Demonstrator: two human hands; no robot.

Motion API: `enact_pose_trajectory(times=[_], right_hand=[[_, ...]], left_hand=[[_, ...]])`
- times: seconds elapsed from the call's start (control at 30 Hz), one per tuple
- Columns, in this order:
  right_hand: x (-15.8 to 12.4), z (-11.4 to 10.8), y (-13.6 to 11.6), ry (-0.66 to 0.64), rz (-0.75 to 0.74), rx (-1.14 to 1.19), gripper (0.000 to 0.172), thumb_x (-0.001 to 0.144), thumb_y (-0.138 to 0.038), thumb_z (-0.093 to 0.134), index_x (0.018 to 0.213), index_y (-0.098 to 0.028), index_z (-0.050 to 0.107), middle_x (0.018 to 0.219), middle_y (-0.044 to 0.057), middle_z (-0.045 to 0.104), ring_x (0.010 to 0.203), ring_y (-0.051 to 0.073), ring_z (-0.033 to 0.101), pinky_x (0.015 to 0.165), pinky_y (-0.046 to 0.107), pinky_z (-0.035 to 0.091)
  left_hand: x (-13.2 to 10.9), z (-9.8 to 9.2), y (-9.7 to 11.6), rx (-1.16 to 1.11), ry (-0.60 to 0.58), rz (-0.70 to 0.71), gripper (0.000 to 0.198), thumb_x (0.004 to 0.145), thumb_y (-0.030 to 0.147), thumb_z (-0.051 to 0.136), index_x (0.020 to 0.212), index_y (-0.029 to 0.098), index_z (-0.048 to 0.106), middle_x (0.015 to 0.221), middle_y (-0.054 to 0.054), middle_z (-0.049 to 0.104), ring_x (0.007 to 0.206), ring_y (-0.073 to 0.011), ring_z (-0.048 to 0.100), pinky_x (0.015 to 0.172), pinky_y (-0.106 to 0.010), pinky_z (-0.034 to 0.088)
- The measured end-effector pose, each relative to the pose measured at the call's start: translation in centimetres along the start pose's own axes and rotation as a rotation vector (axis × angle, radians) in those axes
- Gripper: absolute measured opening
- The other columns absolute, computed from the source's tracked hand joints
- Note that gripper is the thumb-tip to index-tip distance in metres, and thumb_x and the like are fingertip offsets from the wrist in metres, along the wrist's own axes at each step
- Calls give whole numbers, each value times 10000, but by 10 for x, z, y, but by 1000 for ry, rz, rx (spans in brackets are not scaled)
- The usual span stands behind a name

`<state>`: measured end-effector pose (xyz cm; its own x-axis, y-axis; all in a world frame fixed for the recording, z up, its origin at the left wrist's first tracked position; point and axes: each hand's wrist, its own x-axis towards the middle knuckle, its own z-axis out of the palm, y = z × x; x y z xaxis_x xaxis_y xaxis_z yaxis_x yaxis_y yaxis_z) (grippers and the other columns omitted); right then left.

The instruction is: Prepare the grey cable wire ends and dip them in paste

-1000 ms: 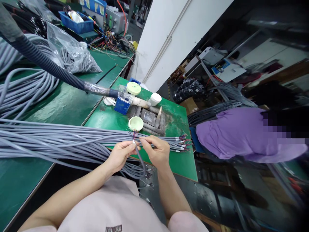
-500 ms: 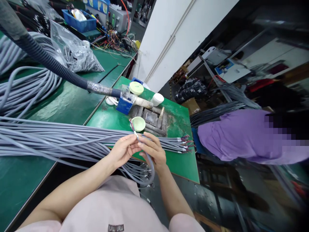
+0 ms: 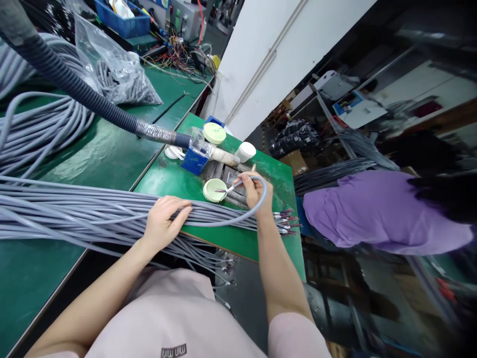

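My right hand (image 3: 257, 191) pinches a grey cable (image 3: 264, 199) near its end, and the cable bends in a loop back toward the bundle. Its stripped end, with thin coloured wires (image 3: 221, 191), reaches over the pale green bowl (image 3: 213, 198). On the bundle of grey cables (image 3: 112, 204) lies my left hand (image 3: 164, 221), fingers stretched out and thumb apart. The far ends of the bundle show white sleeves and dark red wires (image 3: 288, 221). Just behind my right hand is a dark, worn metal fixture (image 3: 233, 176).
A ribbed hose (image 3: 100, 112) runs to a nozzle beside a blue box (image 3: 194, 160). A pale green lid (image 3: 214, 133) and a white jar (image 3: 246, 151) stand behind. Coiled cables (image 3: 44, 129) and a plastic bag (image 3: 122, 74) lie left. A person in purple (image 3: 372, 211) is at right.
My hands have parted. The right carried the cable end up and right, bringing its wires to the bowl. The left moved left and down onto the bundle.
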<state>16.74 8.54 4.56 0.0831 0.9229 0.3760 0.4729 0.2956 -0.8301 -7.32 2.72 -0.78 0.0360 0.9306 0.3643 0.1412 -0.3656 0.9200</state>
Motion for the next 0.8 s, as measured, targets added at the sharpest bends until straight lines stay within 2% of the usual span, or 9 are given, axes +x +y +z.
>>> enact_pose_trajectory(times=[0.1,0.3,0.5,0.8], right_hand=[[7,6,5,-46,35,22,225,828,-383,570,787,-169,624,650,33,676,584,157,648,604,294,550],[13,13,13,-133,67,29,210,824,-369,568,777,-171,622,647,20,670,593,150,643,620,290,549],[17,17,20,-160,104,34,184,814,-358,573,760,-190,624,655,16,670,591,153,641,611,289,549],[18,20,27,-184,96,16,173,821,-346,564,765,-193,622,661,6,660,596,151,642,614,286,548]], left_hand=[[-1,0,-10,65,-5,38,165,775,214,648,907,248,740,861,-53,737,838,-219,624,834,-334,411],[-1,0,-14,162,-18,110,143,819,229,603,898,221,722,857,-55,738,819,-200,643,818,-337,434],[1,-1,-15,253,-33,158,154,863,248,557,891,188,697,852,-60,733,808,-181,647,789,-334,463],[1,-1,-18,248,-38,179,138,858,223,569,898,177,693,845,-57,731,797,-174,644,785,-334,467]])
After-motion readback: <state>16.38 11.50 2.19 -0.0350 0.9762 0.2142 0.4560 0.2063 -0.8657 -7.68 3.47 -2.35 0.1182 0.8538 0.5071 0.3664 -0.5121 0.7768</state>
